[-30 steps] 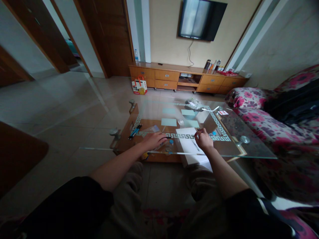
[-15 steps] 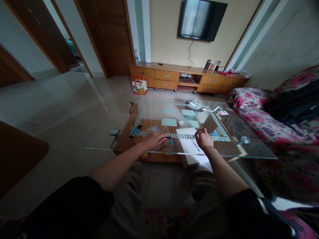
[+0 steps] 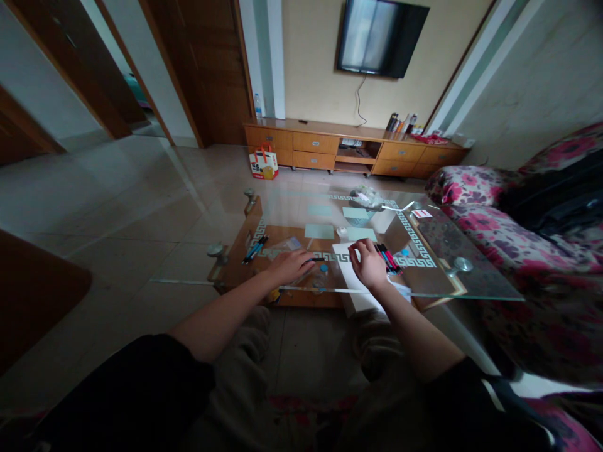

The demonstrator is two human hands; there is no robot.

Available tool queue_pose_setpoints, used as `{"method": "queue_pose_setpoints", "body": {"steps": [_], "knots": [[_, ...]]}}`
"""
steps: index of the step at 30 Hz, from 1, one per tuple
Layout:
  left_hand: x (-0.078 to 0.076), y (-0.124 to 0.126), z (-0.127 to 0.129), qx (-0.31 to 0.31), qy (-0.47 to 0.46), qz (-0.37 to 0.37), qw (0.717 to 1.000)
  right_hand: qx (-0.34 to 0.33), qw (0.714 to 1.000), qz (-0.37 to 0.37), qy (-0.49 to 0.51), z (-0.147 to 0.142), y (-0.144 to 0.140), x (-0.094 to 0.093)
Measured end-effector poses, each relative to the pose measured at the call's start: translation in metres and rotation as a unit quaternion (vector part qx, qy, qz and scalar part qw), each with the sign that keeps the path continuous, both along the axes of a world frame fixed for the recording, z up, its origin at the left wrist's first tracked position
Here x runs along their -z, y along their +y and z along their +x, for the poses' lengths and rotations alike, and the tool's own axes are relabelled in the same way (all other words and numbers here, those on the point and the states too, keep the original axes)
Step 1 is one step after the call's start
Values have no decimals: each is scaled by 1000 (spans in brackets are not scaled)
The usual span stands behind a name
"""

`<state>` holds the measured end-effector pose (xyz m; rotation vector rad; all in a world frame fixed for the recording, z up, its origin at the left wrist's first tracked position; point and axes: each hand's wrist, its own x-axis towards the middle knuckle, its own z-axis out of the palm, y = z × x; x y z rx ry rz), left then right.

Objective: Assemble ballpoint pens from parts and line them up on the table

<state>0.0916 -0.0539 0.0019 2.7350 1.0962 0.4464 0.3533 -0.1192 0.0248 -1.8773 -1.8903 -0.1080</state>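
My left hand [image 3: 289, 266] rests low over the near part of the glass table [image 3: 282, 204], its fingers closed around a dark pen [image 3: 318, 259] that pokes out past the fingertips. Across from it, my right hand [image 3: 368, 266] is held over the white paper-like sheet [image 3: 343, 256], thumb and fingers pinched together. Whatever is in that pinch, if anything, is too small to make out. Just right of this hand lies a bunch of red, black and blue pens [image 3: 389, 258]. Several blue and black pens [image 3: 255, 249] lie together left of my left hand.
Through the glass I see a lower wooden shelf with a blue-capped bottle [image 3: 323, 269]. A plastic-wrapped bundle [image 3: 366, 196] sits near the table's far side, with a red-and-white card [image 3: 422, 214] to its right. Beyond stand a TV cabinet [image 3: 315, 144] and a paper bag [image 3: 264, 163].
My right hand has moved left, away from the bunch of red, black and blue pens, which now shows. My left hand stays almost in place with the dark pen.
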Motion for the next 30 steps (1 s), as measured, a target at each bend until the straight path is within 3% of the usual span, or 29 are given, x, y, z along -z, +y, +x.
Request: {"method": "queue_pose_setpoints", "body": {"steps": [5,11,19,30], "knots": [[6,2,1,-6,-23,-27,999,-128,991,-38,24,-35,-10,-1],[6,3,0,-5,-50,-51,997,-260,959,-108,25,-44,-15,8],[0,2,2,28,-69,-35,997,-249,959,-129,32,-45,-14,18],[6,6,6,78,-95,-19,992,-244,963,-115,17,-42,-10,29]]}}
